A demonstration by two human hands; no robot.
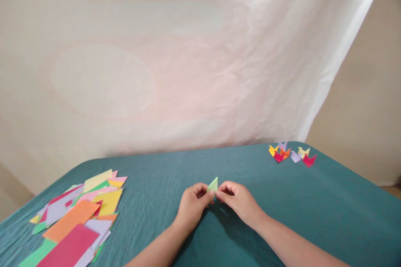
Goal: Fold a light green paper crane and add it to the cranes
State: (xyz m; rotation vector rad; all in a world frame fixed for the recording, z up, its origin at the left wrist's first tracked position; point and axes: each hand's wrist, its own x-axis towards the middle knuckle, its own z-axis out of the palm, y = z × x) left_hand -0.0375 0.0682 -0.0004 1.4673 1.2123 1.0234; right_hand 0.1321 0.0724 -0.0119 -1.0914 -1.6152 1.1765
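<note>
A small piece of folded light green paper is held up between my two hands, a little above the table, with its pointed tip upward. My left hand pinches its left and lower part between thumb and fingers. On the other side, my right hand has thumb and fingertips closed at the paper's right edge. The fingertips cover the lower part of the paper, so its full shape is hidden.
Loose coloured paper sheets lie in a spread pile at the left. Several small folded paper birds stand at the far right. A dark green cloth covers the table; a pale sheet hangs behind its far edge.
</note>
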